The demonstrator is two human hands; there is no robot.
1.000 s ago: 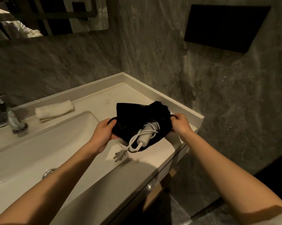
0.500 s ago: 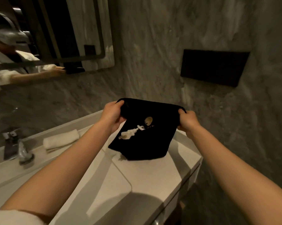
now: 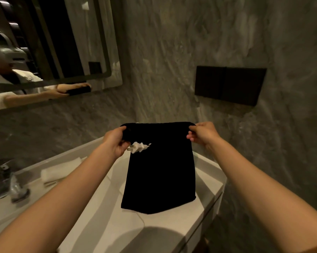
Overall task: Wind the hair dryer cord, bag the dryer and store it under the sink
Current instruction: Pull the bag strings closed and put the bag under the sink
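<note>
A black cloth bag (image 3: 160, 172) hangs upright above the right end of the white sink counter (image 3: 207, 196). My left hand (image 3: 115, 141) grips the bag's top left corner and my right hand (image 3: 203, 135) pinches its top right corner, stretching the mouth wide. A white plug with a bit of cord (image 3: 138, 147) sticks out near the top left, beside my left hand. The hair dryer itself is hidden inside the bag.
The sink basin (image 3: 92, 207) lies below my left arm. A rolled white towel (image 3: 60, 172) and a chrome faucet (image 3: 6, 181) sit at the left. A mirror (image 3: 50, 52) hangs on the marble wall, and a dark wall panel (image 3: 229, 84) is at the right.
Both hands have lifted the bag off the counter and pulled its top edge taut. The coiled cord that lay outside has slid in, leaving only the plug showing.
</note>
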